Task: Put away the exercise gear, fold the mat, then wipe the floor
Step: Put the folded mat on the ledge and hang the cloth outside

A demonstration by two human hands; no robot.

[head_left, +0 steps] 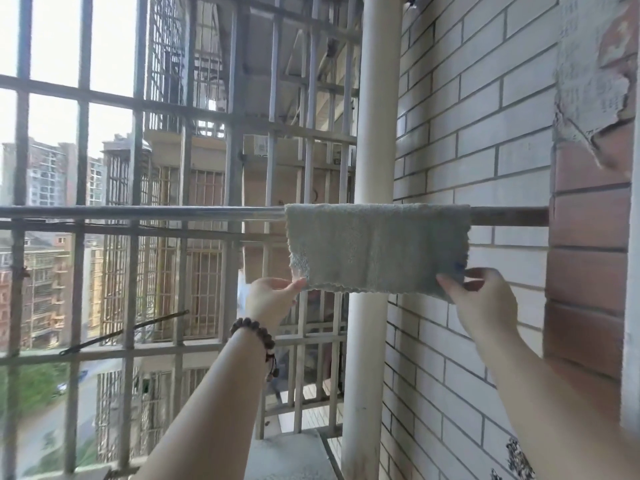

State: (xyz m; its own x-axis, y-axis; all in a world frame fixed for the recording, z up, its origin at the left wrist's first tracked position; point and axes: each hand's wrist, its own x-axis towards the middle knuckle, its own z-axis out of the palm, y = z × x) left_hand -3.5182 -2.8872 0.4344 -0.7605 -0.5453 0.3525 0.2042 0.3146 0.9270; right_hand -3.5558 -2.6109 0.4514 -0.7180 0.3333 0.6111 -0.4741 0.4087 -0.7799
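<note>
A grey-green cloth point(377, 245) hangs folded over a horizontal metal rail point(138, 213) on a balcony. My left hand point(270, 299), with a bead bracelet on its wrist, pinches the cloth's lower left corner. At the lower right corner my right hand point(481, 299) pinches the cloth between thumb and fingers. Both arms reach up from below. No exercise gear, mat or floor is in view.
A metal window grille point(83, 168) closes the balcony on the left, with buildings beyond. Behind the cloth a white vertical pipe point(377, 98) runs top to bottom. A pale brick wall point(485, 116) stands at right, with a red-brown tiled pillar point(588, 271) where the rail ends.
</note>
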